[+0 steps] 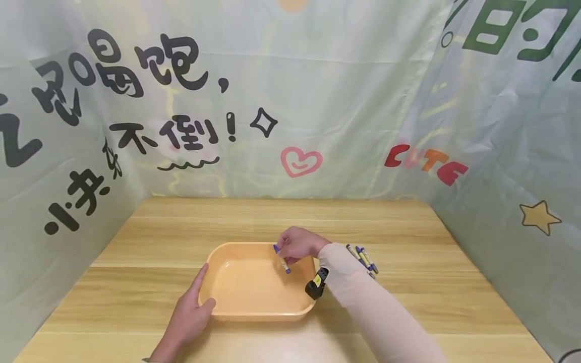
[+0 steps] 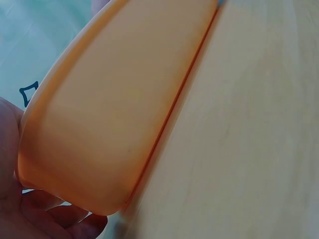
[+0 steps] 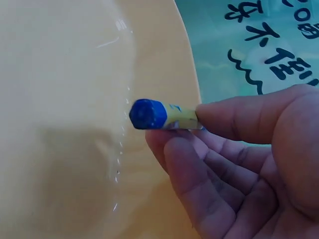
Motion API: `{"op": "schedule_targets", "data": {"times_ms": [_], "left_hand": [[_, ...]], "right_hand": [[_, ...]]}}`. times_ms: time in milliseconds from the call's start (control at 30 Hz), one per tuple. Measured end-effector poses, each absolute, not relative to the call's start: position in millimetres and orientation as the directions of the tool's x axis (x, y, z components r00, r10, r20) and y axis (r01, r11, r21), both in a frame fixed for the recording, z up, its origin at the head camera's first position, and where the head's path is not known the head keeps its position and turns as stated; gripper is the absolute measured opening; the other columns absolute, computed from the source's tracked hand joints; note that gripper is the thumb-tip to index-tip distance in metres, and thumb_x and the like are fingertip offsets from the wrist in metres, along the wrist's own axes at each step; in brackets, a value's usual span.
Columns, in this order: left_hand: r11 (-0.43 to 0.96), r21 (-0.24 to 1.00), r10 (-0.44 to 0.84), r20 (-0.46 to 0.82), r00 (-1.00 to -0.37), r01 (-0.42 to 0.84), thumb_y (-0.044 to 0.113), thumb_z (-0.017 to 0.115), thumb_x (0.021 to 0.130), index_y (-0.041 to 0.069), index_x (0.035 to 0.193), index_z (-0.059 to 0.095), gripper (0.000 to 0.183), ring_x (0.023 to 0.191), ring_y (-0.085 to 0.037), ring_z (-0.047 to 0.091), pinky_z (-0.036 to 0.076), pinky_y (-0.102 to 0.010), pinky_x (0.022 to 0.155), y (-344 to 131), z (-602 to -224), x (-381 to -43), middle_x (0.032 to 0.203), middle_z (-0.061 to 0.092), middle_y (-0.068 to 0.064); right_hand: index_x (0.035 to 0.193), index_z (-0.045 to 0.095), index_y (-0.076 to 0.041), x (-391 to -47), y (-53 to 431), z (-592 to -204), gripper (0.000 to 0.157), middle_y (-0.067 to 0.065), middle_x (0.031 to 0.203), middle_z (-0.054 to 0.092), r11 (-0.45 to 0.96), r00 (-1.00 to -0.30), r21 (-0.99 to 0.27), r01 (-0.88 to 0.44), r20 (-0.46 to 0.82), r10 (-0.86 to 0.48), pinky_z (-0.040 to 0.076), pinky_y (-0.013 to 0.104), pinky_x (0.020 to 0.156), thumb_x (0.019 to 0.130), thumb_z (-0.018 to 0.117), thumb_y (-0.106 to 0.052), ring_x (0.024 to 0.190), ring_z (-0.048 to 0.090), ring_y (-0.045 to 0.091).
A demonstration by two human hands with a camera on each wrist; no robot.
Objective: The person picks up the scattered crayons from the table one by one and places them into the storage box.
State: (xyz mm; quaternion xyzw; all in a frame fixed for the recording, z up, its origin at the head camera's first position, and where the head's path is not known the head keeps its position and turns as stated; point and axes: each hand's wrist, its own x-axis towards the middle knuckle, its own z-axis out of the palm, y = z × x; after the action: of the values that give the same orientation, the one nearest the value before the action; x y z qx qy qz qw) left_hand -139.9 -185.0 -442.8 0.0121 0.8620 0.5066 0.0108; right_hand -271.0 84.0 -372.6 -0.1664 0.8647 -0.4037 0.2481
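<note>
An orange plastic tray [image 1: 254, 316] with rounded corners stands on the wooden table. At its left end my left hand [image 1: 188, 312] grips the wall, thumb over the rim and fingers outside; the left wrist view shows those fingers [image 2: 65, 216] against the tray's outer side [image 2: 104, 114]. Above the tray's far right part, my right hand [image 1: 299, 245] pinches a blue crayon [image 1: 284, 264] with a yellow wrapper. Up close in the right wrist view, the crayon's blue end [image 3: 148, 114] points out over the tray, held between thumb and fingers.
Several more crayons [image 1: 363, 258] with yellow wrappers lie on the table right of the tray, partly behind the right sleeve. A black wrist device [image 1: 316, 284] hangs over the tray's right rim. Printed cloth walls [image 1: 345, 126] enclose the wooden table [image 1: 436, 302].
</note>
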Motion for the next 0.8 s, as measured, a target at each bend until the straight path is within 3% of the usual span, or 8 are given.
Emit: {"op": "schedule_targets", "data": {"times_ms": [167,333,567,800], "left_hand": [[0.496,0.868,0.018,-0.014,-1.000,-0.003,0.000,0.053,0.087,0.017,0.157,0.012,0.082,0.040,-0.003,0.027,0.028,-0.017,0.036,-185,-443,-138,0.156,0.017,-0.024],[0.506,0.862,0.012,-0.002,-1.000,0.004,0.001,0.053,0.088,0.018,0.157,0.012,0.082,0.040,-0.003,0.027,0.028,-0.017,0.036,-185,-442,-138,0.156,0.018,-0.023],[0.513,0.858,0.023,0.004,-1.000,0.015,0.001,0.053,0.088,0.016,0.157,0.011,0.082,0.039,-0.004,0.028,0.028,-0.017,0.036,-187,-442,-139,0.156,0.017,-0.023],[0.507,0.861,0.026,0.018,-1.000,0.028,0.001,0.055,0.088,0.015,0.157,0.014,0.082,0.038,-0.004,0.027,0.028,-0.017,0.036,-185,-444,-140,0.156,0.020,-0.022]], "right_hand": [[0.089,0.064,-0.003,-268,72,-372,0.004,0.005,0.080,0.064,0.712,-0.754,-0.673,-0.201,-0.358,-0.551,0.054,0.026,0.062,0.087,0.067,0.000,0.064,0.060,0.012],[0.087,0.062,-0.005,-265,61,-369,0.006,0.002,0.075,0.062,0.762,-0.721,-0.604,-0.234,-0.417,-0.553,0.053,0.024,0.059,0.088,0.067,-0.001,0.059,0.057,0.010],[0.085,0.061,-0.008,-263,51,-371,0.010,0.004,0.073,0.061,0.813,-0.716,-0.552,-0.182,-0.492,-0.495,0.052,0.022,0.056,0.088,0.069,-0.003,0.055,0.058,0.012],[0.084,0.058,-0.003,-254,52,-381,0.013,0.007,0.069,0.054,0.786,-0.731,-0.618,-0.018,-0.528,-0.432,0.049,0.025,0.049,0.085,0.070,0.004,0.052,0.051,0.015]]}}
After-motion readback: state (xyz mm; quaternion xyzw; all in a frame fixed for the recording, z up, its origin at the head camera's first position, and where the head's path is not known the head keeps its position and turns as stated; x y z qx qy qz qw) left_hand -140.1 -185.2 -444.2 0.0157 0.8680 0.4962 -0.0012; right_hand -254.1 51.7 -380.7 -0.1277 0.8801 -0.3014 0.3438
